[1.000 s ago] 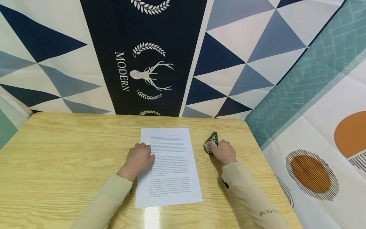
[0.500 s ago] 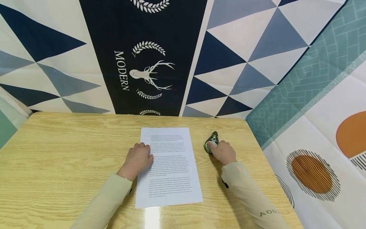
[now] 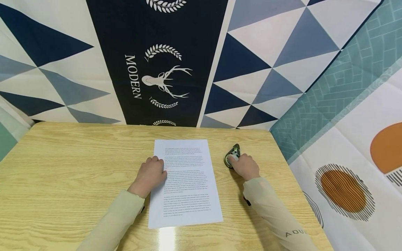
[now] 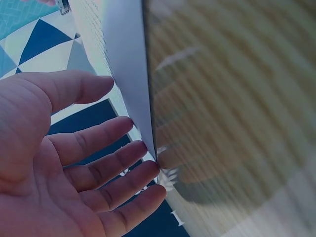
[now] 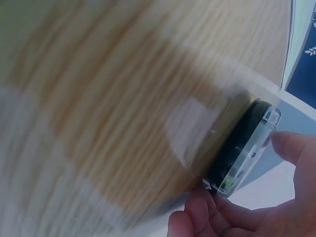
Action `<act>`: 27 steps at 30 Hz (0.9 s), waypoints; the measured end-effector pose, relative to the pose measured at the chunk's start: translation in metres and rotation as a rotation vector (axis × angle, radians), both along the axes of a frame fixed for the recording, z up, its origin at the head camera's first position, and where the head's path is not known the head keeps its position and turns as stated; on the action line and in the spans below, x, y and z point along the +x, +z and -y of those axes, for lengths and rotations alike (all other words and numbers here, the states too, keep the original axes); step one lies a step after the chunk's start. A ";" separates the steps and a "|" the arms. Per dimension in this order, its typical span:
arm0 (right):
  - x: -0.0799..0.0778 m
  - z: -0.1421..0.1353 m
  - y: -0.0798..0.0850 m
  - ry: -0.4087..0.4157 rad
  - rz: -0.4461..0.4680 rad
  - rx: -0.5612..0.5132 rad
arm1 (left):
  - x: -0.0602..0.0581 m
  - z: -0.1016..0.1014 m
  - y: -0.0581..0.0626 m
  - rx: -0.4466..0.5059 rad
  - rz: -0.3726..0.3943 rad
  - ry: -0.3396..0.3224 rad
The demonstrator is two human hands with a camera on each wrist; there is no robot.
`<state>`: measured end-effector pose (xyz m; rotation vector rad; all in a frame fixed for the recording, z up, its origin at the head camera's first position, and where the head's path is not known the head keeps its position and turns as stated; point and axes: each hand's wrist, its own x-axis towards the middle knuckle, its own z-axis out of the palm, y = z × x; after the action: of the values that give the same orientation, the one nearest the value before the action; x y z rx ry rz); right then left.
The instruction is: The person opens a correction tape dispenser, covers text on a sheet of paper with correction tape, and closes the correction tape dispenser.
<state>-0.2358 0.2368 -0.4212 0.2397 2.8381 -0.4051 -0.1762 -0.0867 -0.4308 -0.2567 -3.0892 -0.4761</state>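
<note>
A printed sheet of paper (image 3: 185,205) lies flat on the wooden table. At its left edge rests my left hand (image 3: 149,177), fingertips over the margin. The left wrist view shows that hand's relaxed, spread fingers, with the tips right at the edge of the paper (image 4: 126,49). To the right of the sheet, my right hand (image 3: 248,167) pinches a teardrop-shaped correction tape (image 3: 233,153), dark with a clear cover. In the right wrist view the thumb touches one end of the correction tape (image 5: 244,150) while the fingers lie at its other end, close over the tabletop.
The glossy wooden table (image 3: 72,167) extends left of the sheet. Patterned cloth (image 3: 163,80) with triangles and a deer head hangs behind the back edge. Another printed cloth (image 3: 345,139) borders the table's right side.
My left hand has slid very slightly left, its thumb drawing back toward the paper's edge. The right hand, the correction tape and the sheet stay in place.
</note>
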 end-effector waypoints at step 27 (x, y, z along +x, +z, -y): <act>-0.005 -0.006 -0.005 -0.235 -0.056 -0.450 | -0.001 -0.002 -0.001 -0.009 0.015 -0.010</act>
<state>-0.2409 0.2424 -0.4259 0.4730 2.6830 -1.0926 -0.1769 -0.0852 -0.4316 -0.2700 -3.1065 -0.4659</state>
